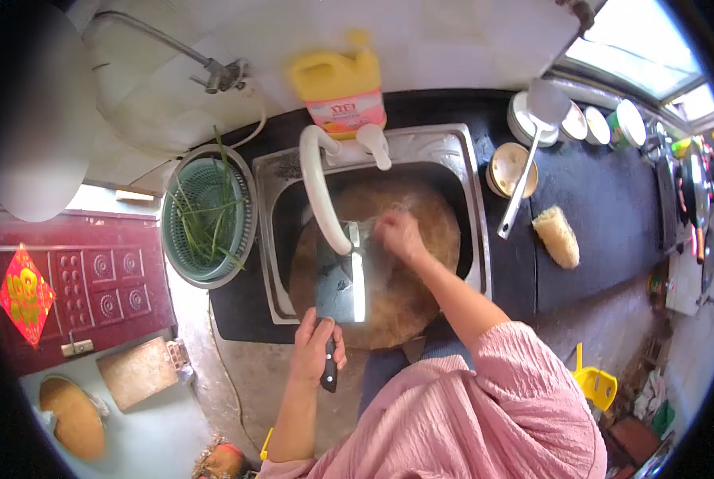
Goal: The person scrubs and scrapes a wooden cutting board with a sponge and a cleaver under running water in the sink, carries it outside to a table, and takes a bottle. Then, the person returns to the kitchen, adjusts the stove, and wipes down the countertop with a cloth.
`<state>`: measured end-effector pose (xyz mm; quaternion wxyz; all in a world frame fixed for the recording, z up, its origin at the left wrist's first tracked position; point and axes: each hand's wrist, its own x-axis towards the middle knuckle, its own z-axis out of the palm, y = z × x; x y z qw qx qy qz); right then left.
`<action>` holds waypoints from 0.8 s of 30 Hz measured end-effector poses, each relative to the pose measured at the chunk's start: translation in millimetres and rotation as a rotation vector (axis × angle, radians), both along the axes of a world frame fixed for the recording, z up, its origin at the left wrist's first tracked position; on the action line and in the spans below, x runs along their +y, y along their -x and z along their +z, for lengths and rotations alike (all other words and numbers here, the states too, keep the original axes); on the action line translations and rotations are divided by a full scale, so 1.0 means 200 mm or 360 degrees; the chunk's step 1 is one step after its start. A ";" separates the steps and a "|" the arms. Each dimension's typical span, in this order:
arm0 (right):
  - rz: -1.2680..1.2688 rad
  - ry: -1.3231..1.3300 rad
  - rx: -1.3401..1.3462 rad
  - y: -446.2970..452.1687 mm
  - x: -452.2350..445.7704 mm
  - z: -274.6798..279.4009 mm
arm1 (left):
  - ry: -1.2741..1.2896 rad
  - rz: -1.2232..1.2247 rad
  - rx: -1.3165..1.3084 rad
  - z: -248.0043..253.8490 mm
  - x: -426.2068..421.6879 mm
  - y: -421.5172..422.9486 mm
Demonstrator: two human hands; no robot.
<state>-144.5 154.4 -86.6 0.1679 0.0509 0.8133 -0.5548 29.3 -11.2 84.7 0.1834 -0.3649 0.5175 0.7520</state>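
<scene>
Viewed from beside the sink (480,247): L hand (312,345) is closed round the black handle of the cleaver (338,294), fingers wrapped w/ no visible gap. Cleaver loc.: over the round wooden board (417,279), blade toward the faucet (312,180), handle toward the body, prob. to keep the grip clear of the spout. R hand (402,237) is near the blade's far end, fingers bent; blur hides any contents, so can't tell if it holds anything. Board overlaps the sink's front rim, presumably so runoff drains inside. Colander (185,254) w/ green stalks (204,238) sits L of sink, apparently clear of the blade. Loofah-like item (557,237) lies on R counter (612,184).
</scene>
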 end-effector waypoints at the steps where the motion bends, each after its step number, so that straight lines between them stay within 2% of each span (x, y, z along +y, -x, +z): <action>1: 0.0236 -0.0211 0.0125 -0.05 -0.01 0.11 | -0.0011 0.0074 0.0002 -0.02 0.00 0.01; 3: 0.0544 -0.0306 0.0026 -0.08 -0.05 0.20 | -0.0017 0.0182 -0.0043 -0.04 0.00 0.03; 5: 0.0787 0.0162 0.0458 -0.13 -0.11 0.12 | -0.0031 0.0278 -0.0120 -0.06 -0.01 0.03; 6: 0.1018 -0.0055 0.0551 -0.10 -0.13 0.13 | -0.0041 0.0300 -0.0140 -0.06 -0.03 0.03; 9: 0.0903 0.0063 0.0749 0.07 -0.23 0.22 | -0.0077 0.0355 -0.0199 -0.07 -0.06 0.01; 10: 0.1027 -0.0024 0.0740 0.17 -0.29 0.16 | -0.0084 0.0377 -0.0204 -0.06 -0.07 0.00; 11: 0.0987 -0.0031 0.1088 0.28 -0.41 -0.05 | -0.0088 0.0399 -0.0210 -0.06 -0.07 0.00; 12: 0.0911 0.0052 0.1072 0.39 -0.52 -0.05 | -0.0101 0.0379 -0.0169 -0.07 -0.08 -0.02; 14: 0.0992 -0.0962 0.2102 0.57 -0.64 0.02 | -0.0084 0.0354 -0.0178 -0.08 -0.10 -0.03; 17: 0.1170 -0.0977 0.1837 0.69 -0.72 -0.05 | -0.0118 0.0383 -0.0291 -0.07 -0.10 -0.04; 20: 0.1494 -0.0779 0.1338 0.66 -0.65 -0.02 | -0.0149 0.0426 -0.0336 -0.09 -0.11 -0.05; 21: 0.1261 -0.0247 0.0964 0.61 -0.58 -0.08 | -0.0153 0.0442 -0.0327 -0.11 -0.11 -0.06; 22: 0.1181 -0.0104 0.0794 0.51 -0.48 -0.14 | -0.0155 0.0454 -0.0318 -0.12 -0.11 -0.07; 23: 0.1087 0.0041 0.0631 0.41 -0.40 -0.06 | -0.0161 0.0452 -0.0335 -0.11 -0.12 -0.08; 24: 0.1184 -0.0179 0.0686 0.28 -0.30 0.05 | -0.0168 0.0452 -0.0348 -0.12 -0.12 -0.08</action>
